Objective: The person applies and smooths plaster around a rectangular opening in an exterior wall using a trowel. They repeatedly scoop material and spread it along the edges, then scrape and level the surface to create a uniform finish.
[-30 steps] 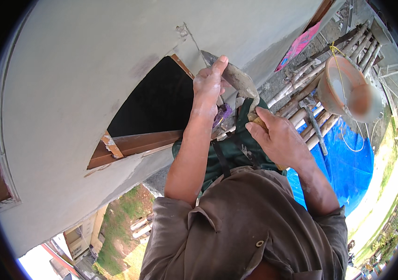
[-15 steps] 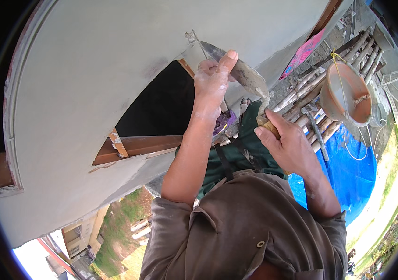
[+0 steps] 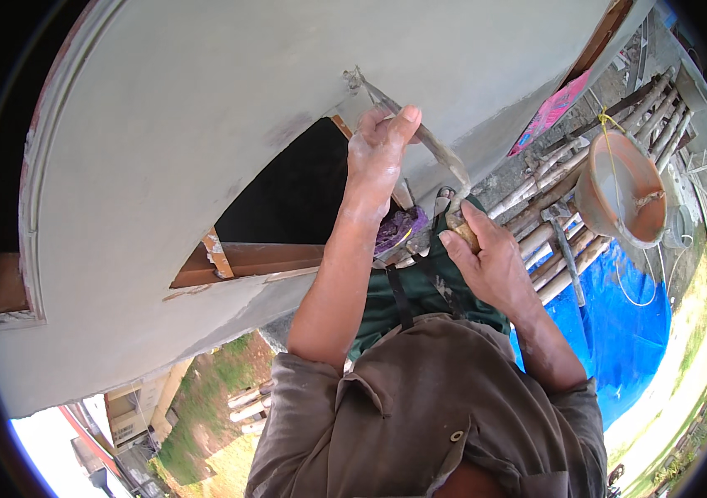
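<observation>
Grey trowel [image 3: 440,155]: handle [image 3: 467,236] inside right grip [image 3: 496,259], blade [image 3: 431,143] beside left grip [image 3: 375,162].

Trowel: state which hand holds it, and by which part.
The right hand holds the trowel by its handle. The left hand is at the blade; whether its fingers grip it cannot be told.

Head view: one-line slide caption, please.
Right hand grips a trowel by its handle, left hand at the blade, before a pale wall.
</observation>
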The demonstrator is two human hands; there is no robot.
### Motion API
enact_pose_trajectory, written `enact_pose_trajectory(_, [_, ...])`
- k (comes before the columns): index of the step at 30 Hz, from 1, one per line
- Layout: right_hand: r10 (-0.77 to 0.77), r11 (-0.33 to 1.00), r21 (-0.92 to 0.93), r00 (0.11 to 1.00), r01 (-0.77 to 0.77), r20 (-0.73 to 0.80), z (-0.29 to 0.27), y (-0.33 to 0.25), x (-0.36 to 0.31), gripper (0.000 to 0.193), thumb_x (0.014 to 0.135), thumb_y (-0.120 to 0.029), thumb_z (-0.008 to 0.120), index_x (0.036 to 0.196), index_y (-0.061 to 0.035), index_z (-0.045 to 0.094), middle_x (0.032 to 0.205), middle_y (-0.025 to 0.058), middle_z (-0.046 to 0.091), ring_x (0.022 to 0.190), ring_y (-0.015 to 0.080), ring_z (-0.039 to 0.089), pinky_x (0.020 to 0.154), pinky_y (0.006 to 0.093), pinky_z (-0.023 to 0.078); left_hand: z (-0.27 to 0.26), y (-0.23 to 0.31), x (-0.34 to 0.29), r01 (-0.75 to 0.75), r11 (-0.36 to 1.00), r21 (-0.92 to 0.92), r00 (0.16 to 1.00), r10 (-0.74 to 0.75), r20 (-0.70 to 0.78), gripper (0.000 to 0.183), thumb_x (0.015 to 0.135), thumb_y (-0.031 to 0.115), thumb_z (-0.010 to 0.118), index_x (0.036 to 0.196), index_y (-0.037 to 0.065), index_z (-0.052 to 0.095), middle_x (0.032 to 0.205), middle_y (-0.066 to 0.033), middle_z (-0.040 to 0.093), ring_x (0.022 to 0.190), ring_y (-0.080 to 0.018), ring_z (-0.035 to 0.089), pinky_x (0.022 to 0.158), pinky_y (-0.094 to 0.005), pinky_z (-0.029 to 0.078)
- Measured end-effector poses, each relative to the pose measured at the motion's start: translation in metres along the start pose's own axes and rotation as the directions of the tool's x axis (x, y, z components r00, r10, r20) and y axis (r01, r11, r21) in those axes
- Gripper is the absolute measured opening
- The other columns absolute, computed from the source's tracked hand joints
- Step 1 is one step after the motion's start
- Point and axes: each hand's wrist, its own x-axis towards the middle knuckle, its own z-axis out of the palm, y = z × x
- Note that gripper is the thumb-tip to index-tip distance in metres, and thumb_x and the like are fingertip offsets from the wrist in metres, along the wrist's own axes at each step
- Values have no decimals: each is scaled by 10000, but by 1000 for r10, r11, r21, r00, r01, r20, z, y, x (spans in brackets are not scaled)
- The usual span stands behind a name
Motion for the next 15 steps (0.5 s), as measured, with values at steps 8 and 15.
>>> enact_pose_trajectory(8, [-49,989,-130,982,73,184,27,33,-26,455,846,-199,661,1203,54,535,1003,204,632,874,389,635,738,430,507,-55,-64,-41,93,911,-402,995,-67,79,598,884,314,590,1357,13,380,1279,-119,525,1145,-232,534,991,-416,391])
enact_pose_trajectory(15, [-148,939,-233,910,252,388,56,17,-23,457,854,-220,669,1174,80,541,1071,243,627,915,402,632,765,439,509,-153,-120,-116,-146,937,-317,768,-94,-633,572,956,495,513,1250,5,505,1158,-85,607,1014,-205,624,898,-357,441])
